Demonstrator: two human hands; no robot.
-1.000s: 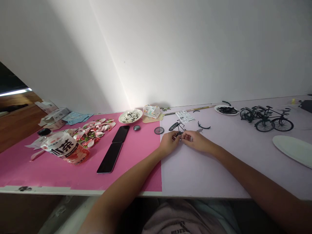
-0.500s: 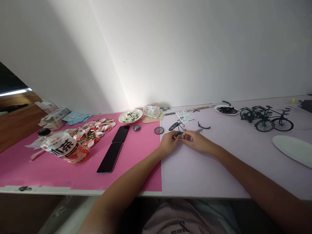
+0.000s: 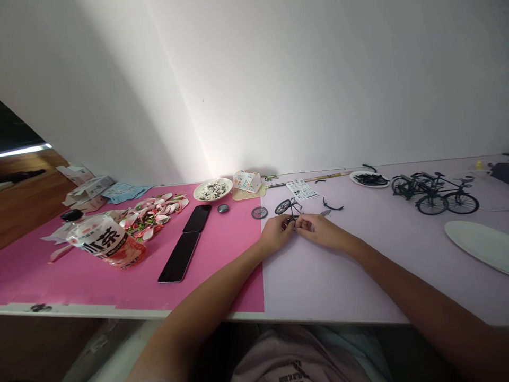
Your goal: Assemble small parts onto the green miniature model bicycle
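Note:
A small black model bicycle frame (image 3: 289, 207), with one wheel fitted, stands on the pale lilac sheet (image 3: 318, 270) in front of me. My left hand (image 3: 275, 233) is closed on its near side. My right hand (image 3: 318, 229) pinches at the same spot from the right, fingertips meeting the left hand's. What my right fingers hold is too small to make out. A loose wheel (image 3: 259, 213) lies just left of the frame on the pink sheet (image 3: 79, 276). A curved black mudguard piece (image 3: 332, 206) rests just behind my right hand.
Finished model bicycles (image 3: 435, 193) stand at the far right, beside a plate of black parts (image 3: 369, 179) and a white plate (image 3: 479, 244). A sticker sheet (image 3: 301, 189), two dark phones (image 3: 186, 241), a drink bottle (image 3: 104, 240), wrappers (image 3: 153, 211) and a bowl (image 3: 213, 189) are on the left.
Both hands stay on the small bicycle frame. The right hand's fingers have shifted very slightly towards the left hand.

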